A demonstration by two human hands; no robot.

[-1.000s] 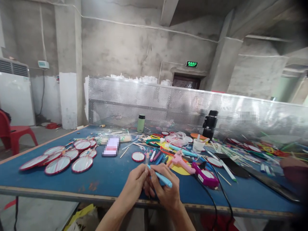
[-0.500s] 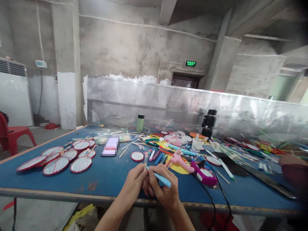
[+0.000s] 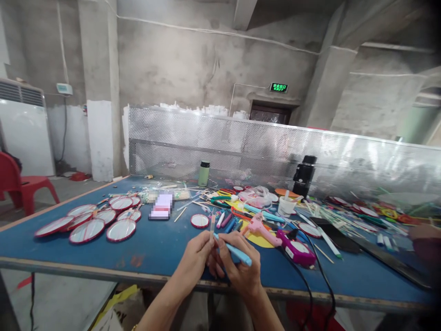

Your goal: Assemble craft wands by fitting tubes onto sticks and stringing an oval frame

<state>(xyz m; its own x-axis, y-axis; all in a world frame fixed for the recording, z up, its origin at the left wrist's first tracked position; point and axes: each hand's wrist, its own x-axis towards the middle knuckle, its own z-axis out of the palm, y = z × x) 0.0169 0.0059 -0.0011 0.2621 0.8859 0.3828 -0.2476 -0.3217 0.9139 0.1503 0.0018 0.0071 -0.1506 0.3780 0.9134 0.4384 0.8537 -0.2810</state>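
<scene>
My left hand (image 3: 196, 257) pinches a thin flat stick (image 3: 212, 225) that stands nearly upright above the table's front edge. In my right hand (image 3: 243, 264) is a light blue pen (image 3: 237, 253), its tip close to the stick and its rear end pointing right and down. Both hands are nearly touching. Just beyond them lies a small red-rimmed round disc (image 3: 200, 221). Several markers (image 3: 227, 220) lie behind my right hand, and a pink glue gun (image 3: 262, 231) rests to its right beside a purple box (image 3: 296, 248).
Red-rimmed discs (image 3: 87, 230) lie in a group at the left, near a phone (image 3: 161, 206). Behind stand a green bottle (image 3: 204, 174), a white cup (image 3: 286, 205) and a black flask (image 3: 304, 178). Black cables (image 3: 324, 271) cross the table's front edge (image 3: 148, 279).
The view has shifted slightly, so the table and its objects appear a little further right. My hands keep hold of the stick and the pen in nearly the same pose.
</scene>
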